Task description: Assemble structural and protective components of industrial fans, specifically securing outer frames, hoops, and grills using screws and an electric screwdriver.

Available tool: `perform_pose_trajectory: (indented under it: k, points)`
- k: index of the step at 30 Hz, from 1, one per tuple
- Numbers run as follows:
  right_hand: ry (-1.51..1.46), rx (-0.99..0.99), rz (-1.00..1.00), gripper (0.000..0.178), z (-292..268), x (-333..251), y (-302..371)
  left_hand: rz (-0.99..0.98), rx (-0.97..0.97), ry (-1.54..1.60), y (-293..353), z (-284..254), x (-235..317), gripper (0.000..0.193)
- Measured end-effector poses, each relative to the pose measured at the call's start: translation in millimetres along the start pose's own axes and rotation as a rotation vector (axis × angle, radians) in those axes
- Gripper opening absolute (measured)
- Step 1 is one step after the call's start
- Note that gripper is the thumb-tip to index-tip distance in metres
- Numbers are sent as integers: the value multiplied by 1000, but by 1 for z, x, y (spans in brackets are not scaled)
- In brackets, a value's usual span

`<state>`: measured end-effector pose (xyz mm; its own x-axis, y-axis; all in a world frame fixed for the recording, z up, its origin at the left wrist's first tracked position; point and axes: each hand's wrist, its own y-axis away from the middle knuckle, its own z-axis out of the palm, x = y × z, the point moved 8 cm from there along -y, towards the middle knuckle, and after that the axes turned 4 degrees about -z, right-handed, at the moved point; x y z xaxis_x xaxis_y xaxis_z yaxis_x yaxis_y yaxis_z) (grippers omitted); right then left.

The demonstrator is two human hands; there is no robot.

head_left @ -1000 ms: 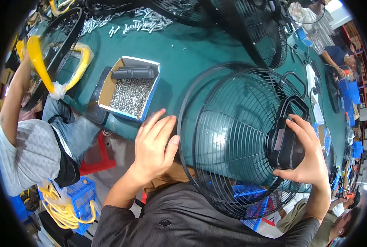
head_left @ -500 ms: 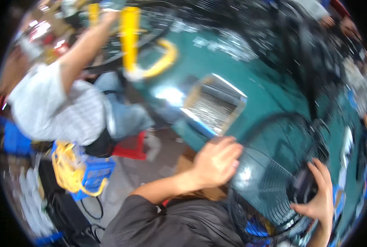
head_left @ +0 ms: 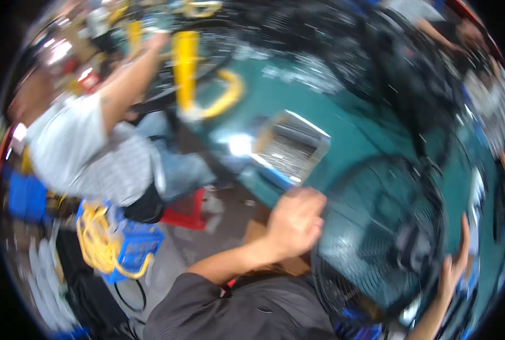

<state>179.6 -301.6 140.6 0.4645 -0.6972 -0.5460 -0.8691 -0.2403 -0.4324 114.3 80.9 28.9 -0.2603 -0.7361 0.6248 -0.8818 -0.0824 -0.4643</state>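
Holds left hand (head_left: pixel 294 222) half-curled beside fan cage (head_left: pixel 371 241), with grip too blurred to tell. Shows right hand (head_left: pixel 454 268) upright at cage's other side, straight-fingered and unclenched.

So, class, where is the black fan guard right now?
In the head view, the black fan guard is right of centre, between the left hand and right hand, below and right of the open box.

The fan guard (head_left: pixel 366 243) looks like dark metal wire with a faint sheen, its motor housing (head_left: pixel 414 246) like dark plastic. The tabletop (head_left: pixel 354 130) is smooth and glossy; shiny metal pieces (head_left: pixel 289 156) fill a cardboard-looking box (head_left: pixel 279 175). The wearer's shirt (head_left: pixel 230 306) is matt cloth.
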Motion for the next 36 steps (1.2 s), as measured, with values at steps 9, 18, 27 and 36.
perform_pose_trajectory:
  k: [9,18,27,36]
  points:
    - [-217,400,350,57,-47,131,148,-161,-214,574,-19,34,20,56]
    - [-886,259,259,55,6,141,157,-377,-53,840,-10,54,20,54]
    - [-493,538,410,59,-1,73,191,-384,-150,728,-18,36,10,54]
    - [-350,591,399,59,-1,82,182,-402,-180,654,-45,57,-1,48]
